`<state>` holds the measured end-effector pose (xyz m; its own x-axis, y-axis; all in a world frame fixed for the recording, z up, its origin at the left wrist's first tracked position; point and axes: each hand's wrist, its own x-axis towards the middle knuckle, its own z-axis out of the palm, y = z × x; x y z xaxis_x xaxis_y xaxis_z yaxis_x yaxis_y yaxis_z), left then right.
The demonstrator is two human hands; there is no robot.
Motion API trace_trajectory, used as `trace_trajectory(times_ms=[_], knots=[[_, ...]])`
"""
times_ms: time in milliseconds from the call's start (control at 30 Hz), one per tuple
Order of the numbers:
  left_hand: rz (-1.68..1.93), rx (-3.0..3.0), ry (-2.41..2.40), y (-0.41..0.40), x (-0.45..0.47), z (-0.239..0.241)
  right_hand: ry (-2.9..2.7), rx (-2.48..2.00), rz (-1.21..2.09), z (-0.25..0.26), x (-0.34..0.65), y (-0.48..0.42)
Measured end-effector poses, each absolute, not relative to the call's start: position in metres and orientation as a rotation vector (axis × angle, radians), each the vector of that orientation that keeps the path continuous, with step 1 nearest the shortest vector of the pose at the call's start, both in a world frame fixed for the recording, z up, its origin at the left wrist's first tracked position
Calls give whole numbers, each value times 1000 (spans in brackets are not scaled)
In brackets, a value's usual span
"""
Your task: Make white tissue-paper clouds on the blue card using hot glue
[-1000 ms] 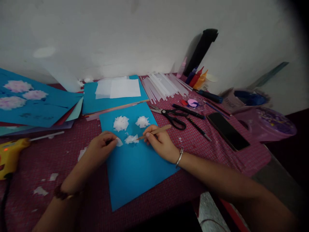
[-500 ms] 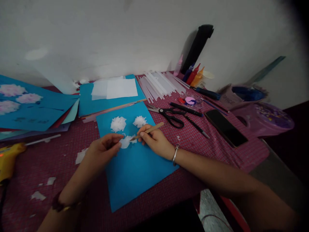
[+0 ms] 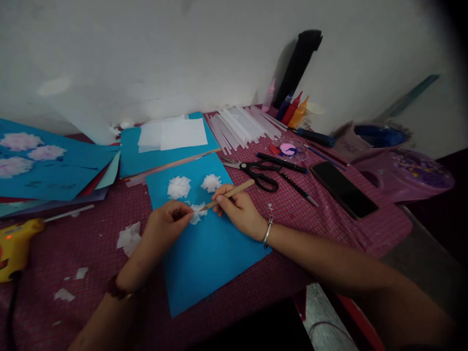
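A sheet of blue paper (image 3: 204,273) lies in front of me with two fluffy white tissue-paper flowers (image 3: 179,187) near its top. Below them is a smaller cluster of white tissue paper (image 3: 198,214). My right hand (image 3: 239,209) grips a flat wooden craft stick (image 3: 239,188), its lower end touching this cluster. My left hand (image 3: 170,219) is at the cluster's left side, thumb and fingertips pinched at the edge of the tissue. What lies between those fingertips is mostly hidden.
Torn tissue pieces (image 3: 129,238) and a yellow glue gun (image 3: 16,248) lie on the left. Black scissors (image 3: 256,170), a pencil (image 3: 298,187) and a phone (image 3: 343,189) are on the right. White glue sticks (image 3: 241,127), paint bottles (image 3: 292,111) and a finished-looking blue flower card (image 3: 73,170) stand farther back.
My left hand has shifted right and its fingers have closed together at the tissue. The tissue between my hands now looks more bunched. The craft stick stays in my right hand.
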<state>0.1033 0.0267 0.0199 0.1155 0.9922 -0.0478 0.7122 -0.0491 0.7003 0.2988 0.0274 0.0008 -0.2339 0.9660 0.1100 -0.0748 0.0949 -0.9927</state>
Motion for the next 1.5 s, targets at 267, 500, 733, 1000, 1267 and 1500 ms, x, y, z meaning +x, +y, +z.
trace_trajectory(times_ms=[267, 500, 733, 1000, 1267, 1500], knots=[[687, 1736, 1569, 29, 102, 11, -1779, -942, 1087, 3, 298, 22], [771, 1499, 1550, 30, 94, 16, -1988, -951, 913, 7, 299, 21], [707, 1580, 1539, 29, 95, 21, -2281, -934, 778, 17, 295, 10], [656, 1681, 1437, 26, 84, 17, -1284, -991, 1370, 6, 303, 30], [556, 2306, 1208, 22, 79, 17, -1367, -918, 1497, 3, 303, 29], [640, 2361, 1225, 29, 87, 8, -1482, -954, 1440, 4, 301, 26]])
